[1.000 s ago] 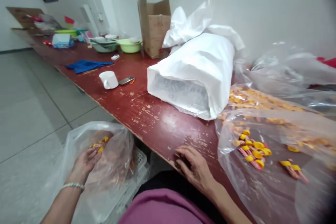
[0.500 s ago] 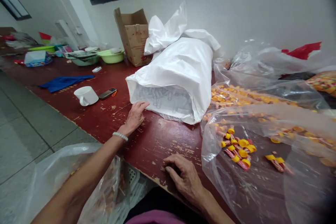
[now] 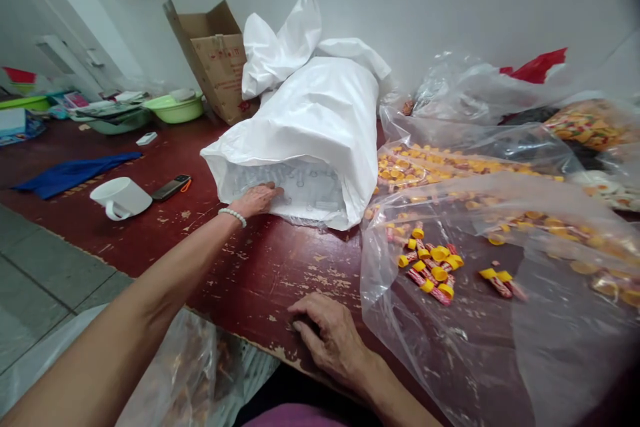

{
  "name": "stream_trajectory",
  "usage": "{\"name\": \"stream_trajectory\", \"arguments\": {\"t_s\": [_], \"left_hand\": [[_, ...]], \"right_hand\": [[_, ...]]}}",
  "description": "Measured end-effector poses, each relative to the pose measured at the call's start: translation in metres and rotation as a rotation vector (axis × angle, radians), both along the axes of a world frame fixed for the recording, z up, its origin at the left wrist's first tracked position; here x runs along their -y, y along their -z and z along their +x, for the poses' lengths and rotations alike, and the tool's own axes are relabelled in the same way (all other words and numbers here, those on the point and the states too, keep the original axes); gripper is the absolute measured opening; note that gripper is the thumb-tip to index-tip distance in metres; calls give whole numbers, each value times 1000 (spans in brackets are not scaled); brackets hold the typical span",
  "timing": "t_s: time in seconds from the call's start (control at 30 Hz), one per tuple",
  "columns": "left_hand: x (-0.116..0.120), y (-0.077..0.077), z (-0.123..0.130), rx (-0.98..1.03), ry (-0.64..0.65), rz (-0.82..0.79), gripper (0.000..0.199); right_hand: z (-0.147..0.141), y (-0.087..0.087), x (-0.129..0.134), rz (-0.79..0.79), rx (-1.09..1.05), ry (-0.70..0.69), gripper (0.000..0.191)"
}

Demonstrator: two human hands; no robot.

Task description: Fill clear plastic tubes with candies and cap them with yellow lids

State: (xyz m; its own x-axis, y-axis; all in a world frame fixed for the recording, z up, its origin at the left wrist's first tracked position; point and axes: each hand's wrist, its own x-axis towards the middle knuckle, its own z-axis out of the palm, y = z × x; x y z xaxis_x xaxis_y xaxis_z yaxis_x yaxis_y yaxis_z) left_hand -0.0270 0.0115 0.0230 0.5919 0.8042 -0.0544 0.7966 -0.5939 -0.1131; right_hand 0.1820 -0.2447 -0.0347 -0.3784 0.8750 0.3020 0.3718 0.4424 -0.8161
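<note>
A big white sack [image 3: 320,113] lies on its side on the worn red table [image 3: 240,273], its mouth facing me, with small clear plastic pieces [image 3: 315,187] inside. My left hand [image 3: 257,200], with a beaded bracelet at the wrist, reaches into the lower left of that mouth; its fingertips are at the clear pieces, and whether they grip any cannot be made out. At the table's front edge rests my right hand [image 3: 330,333], fingers loosely curved and apart, holding nothing. To its right, a clear plastic sheet [image 3: 480,360] bears small red-striped tubes with yellow caps [image 3: 435,267].
Left of the sack are a white mug [image 3: 121,198], a phone [image 3: 171,187], a blue cloth [image 3: 75,173], green basins [image 3: 175,109] and an open cardboard box [image 3: 220,60]. More yellow-capped pieces [image 3: 415,170] lie at the right. A plastic bag [image 3: 175,373] hangs below the table edge.
My left hand has moved forward from the sack's lower rim into its mouth. The view has shifted a little to the right. My right hand stays at the table edge.
</note>
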Motion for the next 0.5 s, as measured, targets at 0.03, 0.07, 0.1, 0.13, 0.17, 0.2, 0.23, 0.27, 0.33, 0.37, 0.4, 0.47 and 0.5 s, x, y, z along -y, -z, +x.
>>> {"name": "stream_trajectory", "arguments": {"t_s": [0.03,0.07,0.1,0.13,0.17,0.2,0.23,0.27,0.33,0.37,0.4,0.47,0.5], "left_hand": [[3,-2,0,-14,1,10,43],[7,-3,0,-29,3,21,39],[13,-4,0,-43,8,31,36],[21,-5,1,-54,15,35,32],[31,-5,2,-59,25,39,29],[43,-4,4,-57,45,40,28],[57,-3,6,-43,77,37,28],[73,0,9,-15,117,33,29],[108,8,17,71,215,8,30],[125,13,21,116,251,-6,31],[142,18,26,148,276,-21,31],[169,30,34,205,284,-27,30],[179,35,37,239,269,-29,28]], "right_hand": [[0,0,0,-3,-17,6,21],[-1,0,0,-4,-41,18,22],[-1,1,0,-5,-70,38,26],[-2,1,1,-9,-100,67,32],[-3,2,1,-22,-130,107,39],[-4,3,1,-42,-162,157,47],[-5,4,0,-66,-194,213,54],[-5,5,0,-93,-226,270,60],[-6,7,-2,-127,-278,359,65],[-6,7,-4,-119,-289,385,64],[-5,8,-5,-94,-287,395,60],[-2,10,-8,-17,-256,382,46],[-1,10,-8,19,-240,369,39]]}}
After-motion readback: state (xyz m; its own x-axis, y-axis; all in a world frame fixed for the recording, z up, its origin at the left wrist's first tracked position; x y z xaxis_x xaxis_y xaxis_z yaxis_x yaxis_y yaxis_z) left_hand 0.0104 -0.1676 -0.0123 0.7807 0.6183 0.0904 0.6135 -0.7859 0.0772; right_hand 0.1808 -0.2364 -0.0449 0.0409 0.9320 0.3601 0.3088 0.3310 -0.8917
